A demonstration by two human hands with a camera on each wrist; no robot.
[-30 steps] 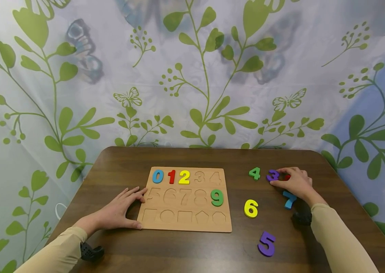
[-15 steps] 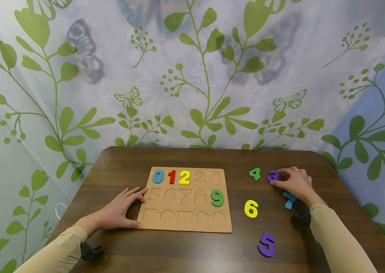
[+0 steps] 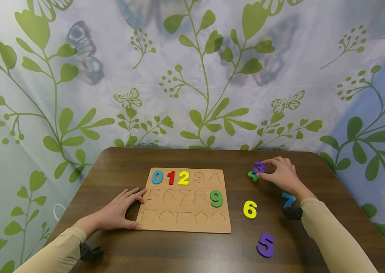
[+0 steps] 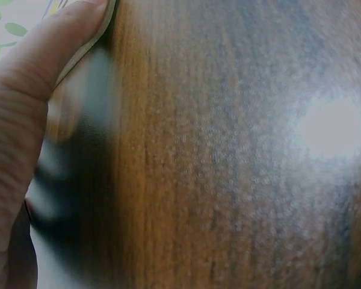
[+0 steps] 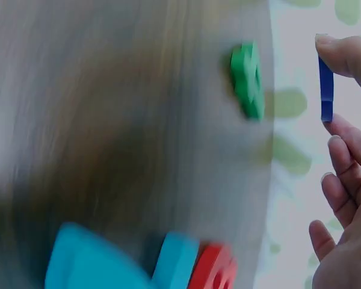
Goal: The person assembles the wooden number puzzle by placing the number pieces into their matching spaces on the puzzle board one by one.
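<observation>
My right hand (image 3: 281, 173) pinches a purple number 3 (image 3: 259, 167) between thumb and forefinger, off the table and partly over the green number 4 (image 3: 252, 176) in the head view. Edge-on, the purple piece (image 5: 327, 90) shows between the fingertips in the right wrist view. My left hand (image 3: 120, 210) rests at the left edge of the wooden number board (image 3: 192, 226), thumb at the near corner and fingers spread along the side. Blue 0 (image 3: 157, 177), red 1 (image 3: 171, 177), yellow 2 (image 3: 183, 178) and green 9 (image 3: 216, 198) sit on the board.
Right of the board lie a yellow 6 (image 3: 250, 209), a purple 5 (image 3: 265, 245) and a blue 7 (image 3: 288, 199). A red piece (image 5: 213, 268) shows beside the blue one in the right wrist view. Behind the brown table (image 3: 178, 250) hangs a leaf-patterned curtain (image 3: 165, 76).
My right hand has lifted the purple 3 off the table and moved left and away from me, over the green 4. The left hand stays put.
</observation>
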